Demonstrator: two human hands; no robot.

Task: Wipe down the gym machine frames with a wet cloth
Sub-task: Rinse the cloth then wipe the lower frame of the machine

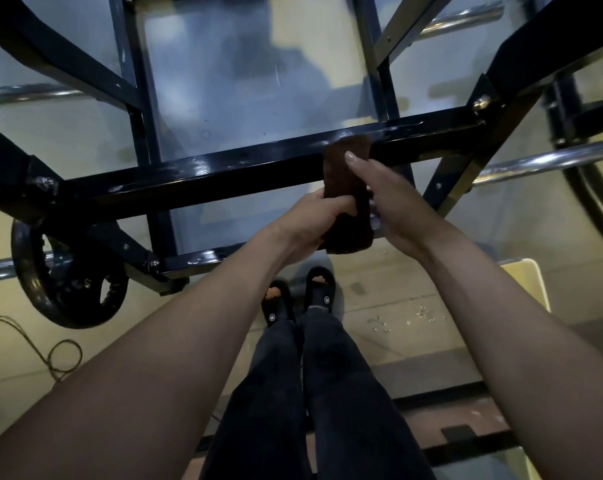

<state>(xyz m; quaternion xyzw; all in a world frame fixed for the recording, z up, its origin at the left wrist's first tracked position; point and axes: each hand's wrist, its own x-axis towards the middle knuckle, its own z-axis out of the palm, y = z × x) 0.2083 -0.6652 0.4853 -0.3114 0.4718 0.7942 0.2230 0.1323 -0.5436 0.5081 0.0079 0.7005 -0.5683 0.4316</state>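
Observation:
A black square-tube crossbar (pixel 223 171) of the gym machine frame runs left to right in front of me, glossy and wet-looking. A dark brown cloth (pixel 341 174) is draped over this bar near its right part and hangs down toward me. My left hand (pixel 313 220) grips the hanging lower part of the cloth with curled fingers. My right hand (pixel 386 199) lies against the cloth's right side, its thumb stretched up over the fabric on the bar; its fingers are hidden behind the cloth.
More black frame bars (pixel 137 81) slope away beyond the crossbar. A black weight plate (pixel 68 271) sits at lower left, chrome pegs (pixel 542 161) stick out at right. A thin cable (pixel 50 355) loops on the floor; water drops (pixel 407 317) lie near my sandalled feet (pixel 298 292).

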